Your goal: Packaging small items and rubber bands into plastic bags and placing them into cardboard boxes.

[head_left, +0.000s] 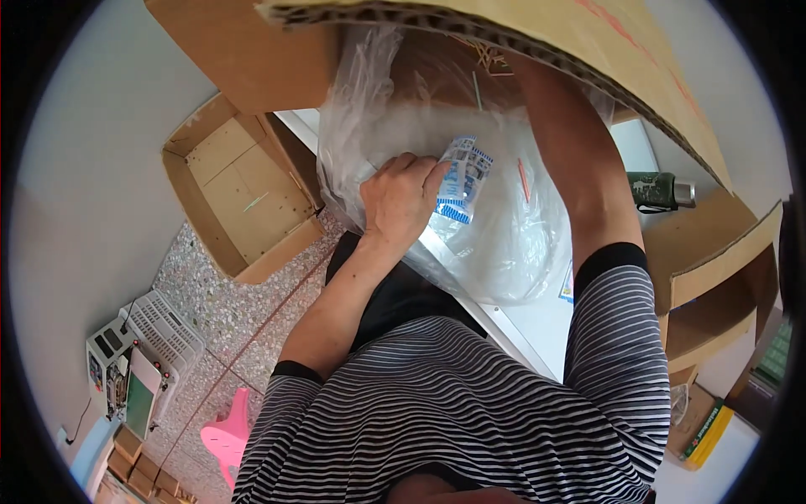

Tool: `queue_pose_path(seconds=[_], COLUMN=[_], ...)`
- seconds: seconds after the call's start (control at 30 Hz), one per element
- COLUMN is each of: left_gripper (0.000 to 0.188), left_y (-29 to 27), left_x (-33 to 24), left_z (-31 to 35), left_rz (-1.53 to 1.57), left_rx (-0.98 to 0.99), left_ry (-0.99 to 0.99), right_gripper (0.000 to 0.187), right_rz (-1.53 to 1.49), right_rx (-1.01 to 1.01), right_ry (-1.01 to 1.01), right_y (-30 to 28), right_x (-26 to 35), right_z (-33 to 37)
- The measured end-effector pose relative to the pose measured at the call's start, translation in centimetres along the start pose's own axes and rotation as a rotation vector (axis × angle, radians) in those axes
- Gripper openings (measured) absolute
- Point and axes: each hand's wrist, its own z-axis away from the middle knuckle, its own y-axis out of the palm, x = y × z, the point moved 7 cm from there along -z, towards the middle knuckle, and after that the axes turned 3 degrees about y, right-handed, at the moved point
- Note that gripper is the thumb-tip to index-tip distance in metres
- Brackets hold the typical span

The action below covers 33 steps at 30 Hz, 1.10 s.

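Note:
My left hand (pixel 401 191) is closed, pinching blue-and-white printed plastic packets (pixel 463 181) between thumb and fingers. The packets hang over a large clear plastic bag (pixel 504 260) spread across the white tabletop. My right forearm (pixel 579 151) stretches forward beneath a cardboard flap (pixel 537 21), which hides the hand and its fingers. Close to where that arm disappears lie several thin straw-coloured sticks (pixel 483 55). A thin green stick (pixel 477 91) and a short red-orange strip (pixel 524 181) rest on the plastic bag.
A shallow cardboard box (pixel 239 181) with small scraps in it stands at the left. A dark green flask (pixel 663 191) and another cardboard box (pixel 714 286) are at the right. A grey plastic crate (pixel 172 332) and a pink stool (pixel 227 433) stand on the speckled floor.

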Motion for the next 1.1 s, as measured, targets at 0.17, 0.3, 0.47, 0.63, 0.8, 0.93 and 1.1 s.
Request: queue_pose_path(seconds=[0.17, 0.3, 0.47, 0.63, 0.8, 0.93, 1.1], left_gripper=[0.019, 0.02, 0.019, 0.028, 0.033, 0.024, 0.038], left_y=[0.1, 0.4, -0.1, -1.8, -2.7, 4.4, 10.8], left_x=[0.4, 0.3, 0.9, 1.5, -0.2, -0.4, -4.0], left_z=[0.0, -0.2, -0.5, -0.8, -7.8, -13.4, -10.5], left_rz=[0.046, 0.098, 0.192, 0.734, 1.032, 1.287, 1.108], left_rx=[-0.005, 0.01, 0.002, -0.194, -0.283, 0.046, 0.613], left_ry=[-0.017, -0.015, -0.068, -0.342, -0.373, -0.636, -0.638], right_gripper=[0.061, 0.06, 0.059, 0.058, 0.037, 0.03, 0.029], right_rz=[-0.279, -0.503, -0.804, -1.079, -1.363, -1.392, -1.797], right_rx=[0.027, 0.028, 0.028, -0.004, 0.517, 0.629, 0.685], right_ry=[-0.019, -0.033, -0.069, -0.094, 0.285, 0.521, 0.663], right_y=[-1.3, -0.5, -2.4, -7.7, -4.4, -1.2, 0.7], right_x=[-0.5, -3.3, -3.4, -5.4, -1.8, 1.5, 3.9], right_z=[1.4, -2.0, -0.5, 2.9, 5.4, 11.2, 15.9])
